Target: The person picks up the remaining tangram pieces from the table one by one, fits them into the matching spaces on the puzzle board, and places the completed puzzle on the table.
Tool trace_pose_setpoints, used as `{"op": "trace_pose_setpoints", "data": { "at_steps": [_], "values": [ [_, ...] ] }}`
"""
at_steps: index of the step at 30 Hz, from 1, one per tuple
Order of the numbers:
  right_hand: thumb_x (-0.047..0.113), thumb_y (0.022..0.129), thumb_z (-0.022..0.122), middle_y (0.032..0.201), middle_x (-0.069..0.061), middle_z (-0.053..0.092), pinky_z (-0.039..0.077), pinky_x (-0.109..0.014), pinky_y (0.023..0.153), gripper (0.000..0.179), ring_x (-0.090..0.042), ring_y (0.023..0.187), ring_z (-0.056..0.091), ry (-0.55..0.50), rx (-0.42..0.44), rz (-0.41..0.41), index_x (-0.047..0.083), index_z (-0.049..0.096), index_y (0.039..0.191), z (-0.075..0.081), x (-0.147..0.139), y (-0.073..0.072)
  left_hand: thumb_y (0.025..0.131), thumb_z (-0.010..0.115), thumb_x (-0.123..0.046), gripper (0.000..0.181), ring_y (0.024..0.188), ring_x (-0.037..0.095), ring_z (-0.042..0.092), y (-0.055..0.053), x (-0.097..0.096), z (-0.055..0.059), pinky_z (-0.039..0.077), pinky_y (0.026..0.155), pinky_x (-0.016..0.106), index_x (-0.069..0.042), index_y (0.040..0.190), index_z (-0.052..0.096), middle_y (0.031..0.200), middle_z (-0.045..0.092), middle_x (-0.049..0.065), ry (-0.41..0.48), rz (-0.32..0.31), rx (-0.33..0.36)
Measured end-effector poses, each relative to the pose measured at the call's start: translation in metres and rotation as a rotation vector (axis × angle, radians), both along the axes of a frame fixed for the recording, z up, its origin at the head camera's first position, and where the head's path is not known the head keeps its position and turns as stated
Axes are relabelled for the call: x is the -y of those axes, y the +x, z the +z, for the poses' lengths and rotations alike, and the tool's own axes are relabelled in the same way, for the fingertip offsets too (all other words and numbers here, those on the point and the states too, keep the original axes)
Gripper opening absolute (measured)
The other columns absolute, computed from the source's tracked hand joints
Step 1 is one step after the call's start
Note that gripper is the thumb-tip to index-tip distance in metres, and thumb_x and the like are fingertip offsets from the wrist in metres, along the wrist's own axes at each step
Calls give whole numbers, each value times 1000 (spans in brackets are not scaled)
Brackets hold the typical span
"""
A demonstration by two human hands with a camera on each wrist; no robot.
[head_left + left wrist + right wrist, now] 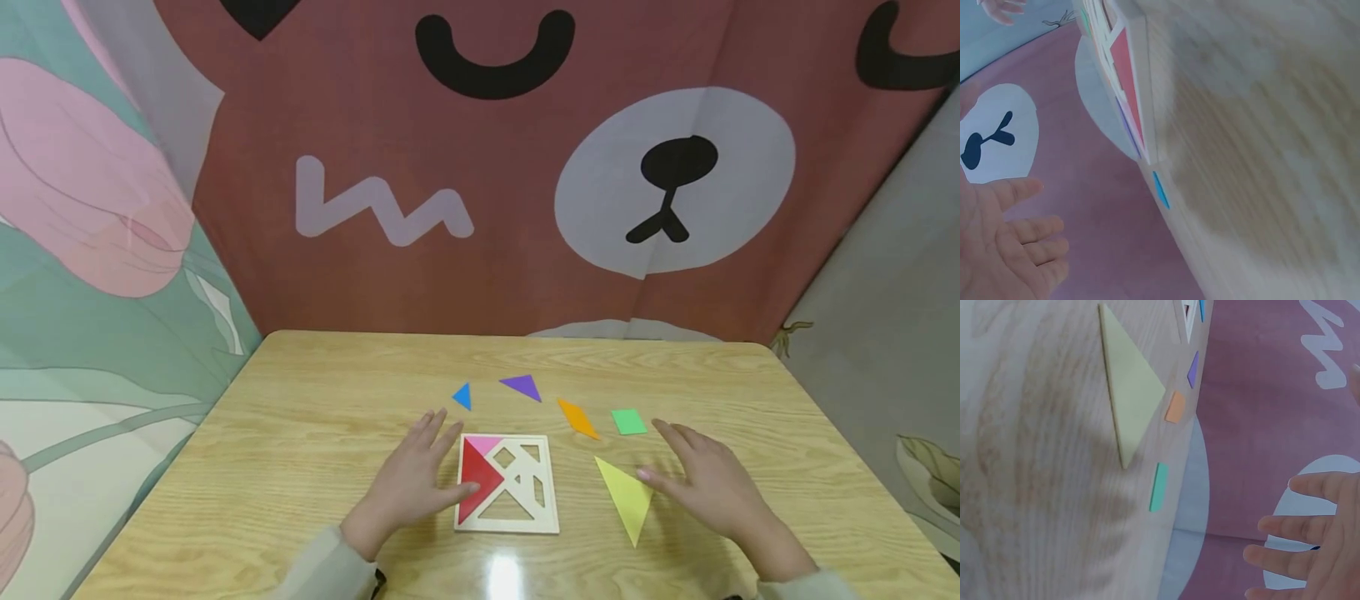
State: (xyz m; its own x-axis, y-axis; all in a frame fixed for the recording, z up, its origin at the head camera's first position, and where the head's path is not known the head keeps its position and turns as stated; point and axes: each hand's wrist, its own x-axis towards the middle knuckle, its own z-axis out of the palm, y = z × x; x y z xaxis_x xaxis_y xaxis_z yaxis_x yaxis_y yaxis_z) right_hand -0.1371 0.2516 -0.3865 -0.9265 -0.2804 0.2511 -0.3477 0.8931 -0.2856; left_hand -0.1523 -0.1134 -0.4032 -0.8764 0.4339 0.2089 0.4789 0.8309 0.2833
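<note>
A white square tangram tray (551,500) lies on the table, with a large red triangle (477,479) and a pink triangle (483,444) set in its left part. Cut-out shapes show in the rest of it. My left hand (412,483) hovers by the tray's left edge, fingers spread, its thumb overlapping the red triangle in the head view. To the right, my right hand (708,483) is held above the table, fingers extended and holding nothing. Its thumb overlaps the edge of the large yellow triangle (626,496); in the right wrist view this triangle (1129,387) lies flat, apart from the fingers.
Beyond the tray, a blue triangle (463,397), a purple triangle (525,386), an orange parallelogram (577,418) and a green square (628,422) lie in a loose arc. A curtain with a bear print (510,275) hangs behind the wooden table (315,375).
</note>
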Motion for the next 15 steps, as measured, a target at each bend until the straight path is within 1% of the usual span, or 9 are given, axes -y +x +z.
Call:
{"op": "trace_pose_setpoints", "data": {
  "at_steps": [3,5,8,11,15],
  "values": [
    [45,79,56,116,-26,45,33,-58,79,68,-45,101,44,-11,17,-5,1,39,127,-3,1,1,75,45,-63,79,126,31,19,-2,-2,-3,20,100,43,-9,131,37,137,26,14,-17,-5,-4],
    [46,79,55,117,-26,45,35,-58,77,68,-45,101,44,-15,42,-16,2,38,128,-4,2,2,75,44,-64,78,126,30,19,-4,-3,-5,19,100,42,-9,131,38,137,26,13,-25,-5,-4],
    [47,80,53,118,-26,44,36,-59,74,68,-45,100,44,-24,74,-28,2,37,129,-8,3,3,76,41,-64,78,126,29,18,-6,-3,-8,18,101,41,-10,132,37,138,25,13,-38,-7,12],
    [48,81,51,118,-26,44,38,-59,72,68,-46,99,45,-30,99,-31,1,37,128,-12,6,4,77,42,-62,75,126,31,19,-6,-4,-12,19,101,42,-9,131,38,138,25,14,-37,-14,30],
    [46,82,51,117,-25,45,39,-58,70,66,-45,98,46,-39,109,-35,1,38,128,-17,9,4,79,44,-58,71,126,31,19,-7,-4,-17,19,100,42,-9,131,38,137,26,15,-42,-16,39]
  ]
}}
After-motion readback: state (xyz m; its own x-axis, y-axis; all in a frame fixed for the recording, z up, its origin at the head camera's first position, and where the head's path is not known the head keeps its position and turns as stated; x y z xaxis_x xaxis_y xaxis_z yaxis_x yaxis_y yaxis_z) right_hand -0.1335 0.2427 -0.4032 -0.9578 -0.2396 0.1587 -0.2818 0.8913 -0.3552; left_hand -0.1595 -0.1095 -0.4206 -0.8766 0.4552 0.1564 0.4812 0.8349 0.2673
